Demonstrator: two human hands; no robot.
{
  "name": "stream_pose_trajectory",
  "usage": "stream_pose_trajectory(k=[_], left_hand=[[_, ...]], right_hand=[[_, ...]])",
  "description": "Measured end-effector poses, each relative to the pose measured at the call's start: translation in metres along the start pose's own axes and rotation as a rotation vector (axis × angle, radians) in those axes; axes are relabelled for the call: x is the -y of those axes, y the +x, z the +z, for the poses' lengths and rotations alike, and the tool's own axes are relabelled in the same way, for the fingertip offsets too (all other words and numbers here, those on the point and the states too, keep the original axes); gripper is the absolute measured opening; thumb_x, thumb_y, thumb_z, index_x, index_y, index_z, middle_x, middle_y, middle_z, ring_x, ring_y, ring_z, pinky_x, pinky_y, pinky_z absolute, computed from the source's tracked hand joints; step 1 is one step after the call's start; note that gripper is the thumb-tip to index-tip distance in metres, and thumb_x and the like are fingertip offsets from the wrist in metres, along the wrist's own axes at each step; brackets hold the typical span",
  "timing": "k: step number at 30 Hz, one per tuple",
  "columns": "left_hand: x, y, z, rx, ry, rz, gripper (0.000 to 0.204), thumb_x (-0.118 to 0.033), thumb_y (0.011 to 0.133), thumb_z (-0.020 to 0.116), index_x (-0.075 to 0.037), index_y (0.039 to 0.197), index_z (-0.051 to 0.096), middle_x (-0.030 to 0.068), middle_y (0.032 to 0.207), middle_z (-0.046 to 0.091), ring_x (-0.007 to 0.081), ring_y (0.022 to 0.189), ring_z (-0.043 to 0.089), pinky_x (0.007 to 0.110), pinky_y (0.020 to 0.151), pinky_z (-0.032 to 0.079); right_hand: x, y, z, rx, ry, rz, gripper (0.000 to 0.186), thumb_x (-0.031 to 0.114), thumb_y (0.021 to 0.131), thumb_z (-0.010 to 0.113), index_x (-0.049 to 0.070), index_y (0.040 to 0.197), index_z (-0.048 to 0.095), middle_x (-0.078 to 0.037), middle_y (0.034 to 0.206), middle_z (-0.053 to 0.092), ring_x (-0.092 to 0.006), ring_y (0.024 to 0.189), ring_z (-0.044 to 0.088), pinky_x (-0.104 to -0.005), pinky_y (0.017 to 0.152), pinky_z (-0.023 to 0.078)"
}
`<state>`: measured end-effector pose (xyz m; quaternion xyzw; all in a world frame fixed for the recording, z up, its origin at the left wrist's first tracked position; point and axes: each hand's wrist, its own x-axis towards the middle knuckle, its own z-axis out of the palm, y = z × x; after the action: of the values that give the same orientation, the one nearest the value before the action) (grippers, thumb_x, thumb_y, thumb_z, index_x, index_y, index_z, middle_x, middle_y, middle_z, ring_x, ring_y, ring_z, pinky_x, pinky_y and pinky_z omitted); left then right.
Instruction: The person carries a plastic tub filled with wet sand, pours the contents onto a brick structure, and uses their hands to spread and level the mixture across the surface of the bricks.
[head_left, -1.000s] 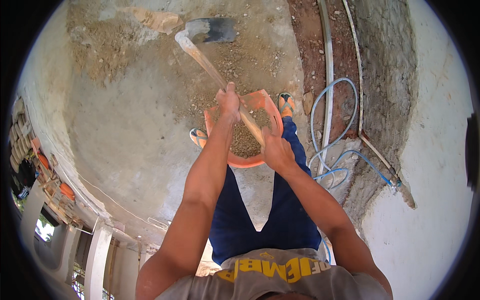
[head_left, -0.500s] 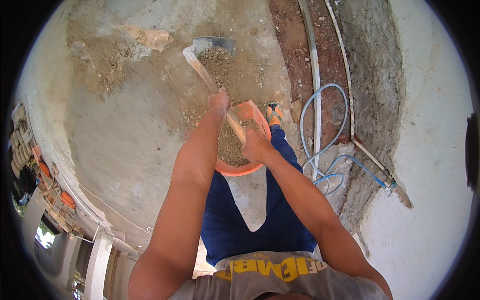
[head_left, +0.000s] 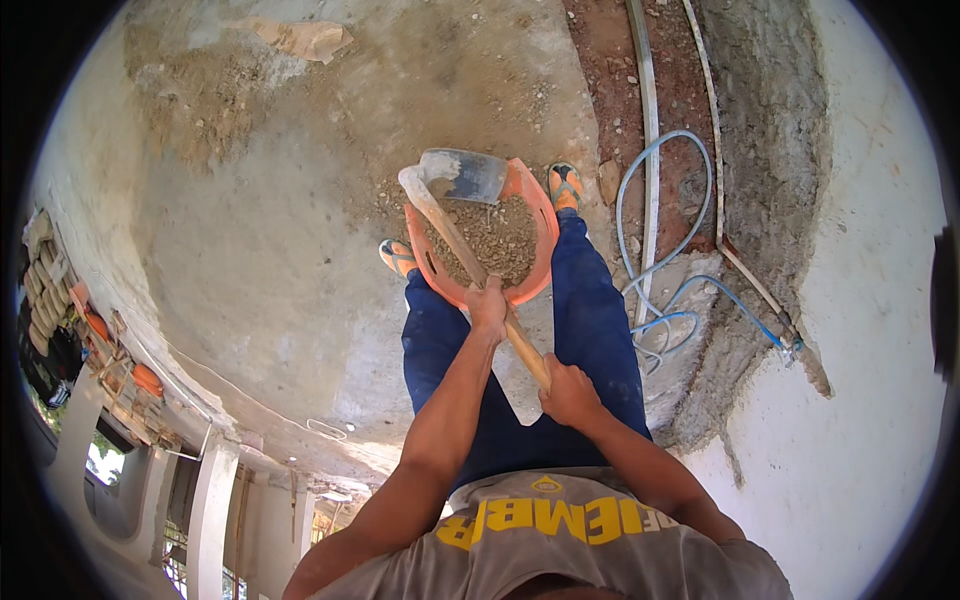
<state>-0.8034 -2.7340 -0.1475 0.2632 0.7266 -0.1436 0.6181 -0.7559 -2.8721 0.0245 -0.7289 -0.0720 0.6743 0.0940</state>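
Note:
Both my hands are closed round the wooden handle of a hoe (head_left: 447,228). My left hand (head_left: 488,310) grips the middle of the shaft, while my right hand (head_left: 570,393) holds it near its lower end, close to my thighs. The wide metal hoe blade (head_left: 468,175) sits over the far rim of an orange tub (head_left: 545,215) between my feet. Inside the tub lies a heap of gravelly soil (head_left: 505,240); the blade covers part of the far rim.
A blue hose (head_left: 620,215) lies in loops at my right, beside a pale straight bar (head_left: 650,150) and a trench of reddish soil. A rough plastered wall rises at the right. Torn brown paper (head_left: 305,40) lies far left; stacked sacks (head_left: 45,275) stand at the left edge.
The hoe has been drawn back toward me, its blade passing from the loose gravel on the floor to the tub's far rim. Both hands have moved nearer my body.

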Motion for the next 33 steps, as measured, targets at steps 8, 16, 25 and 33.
stream_pose_trajectory(k=[8,16,25,33], left_hand=[[-0.206,0.054,0.072,0.225,0.132,0.344,0.021,-0.021,0.100,0.062,-0.005,0.099,0.049,0.0052,0.071,0.052,0.0159,0.051,0.053,0.035,0.042,0.050],[-0.135,0.079,0.145,0.608,0.270,0.111,0.020,-0.020,0.097,0.067,-0.005,0.103,0.056,0.0076,0.077,0.058,0.0165,0.054,0.056,0.034,0.045,0.051],[-0.151,0.095,0.027,0.432,0.559,0.237,0.020,-0.017,0.095,0.061,0.002,0.102,0.059,0.0084,0.069,0.056,0.0182,0.050,0.057,0.036,0.040,0.047],[-0.076,0.068,-0.093,0.190,0.121,0.188,0.009,-0.007,0.094,0.059,-0.004,0.098,0.051,0.0053,0.064,0.053,0.0159,0.044,0.053,0.033,0.036,0.048]], right_hand=[[0.089,0.102,-0.074,-0.426,0.145,-0.224,0.038,0.005,0.083,0.068,-0.003,0.115,0.049,-0.033,0.091,0.068,-0.0522,0.093,0.067,-0.0587,0.084,0.053],[0.062,0.146,-0.068,-0.579,0.374,0.011,0.064,-0.002,0.082,0.064,-0.010,0.142,0.043,-0.033,0.112,0.069,-0.0471,0.106,0.069,-0.0506,0.092,0.055],[0.118,0.186,0.064,-0.516,0.707,-0.247,0.034,-0.002,0.082,0.070,-0.008,0.112,0.055,-0.020,0.097,0.069,-0.0285,0.089,0.071,-0.0406,0.079,0.057],[0.110,0.123,0.107,-0.165,0.252,0.005,0.066,-0.003,0.082,0.063,0.001,0.145,0.042,-0.032,0.104,0.067,-0.0528,0.101,0.066,-0.0537,0.088,0.053]])
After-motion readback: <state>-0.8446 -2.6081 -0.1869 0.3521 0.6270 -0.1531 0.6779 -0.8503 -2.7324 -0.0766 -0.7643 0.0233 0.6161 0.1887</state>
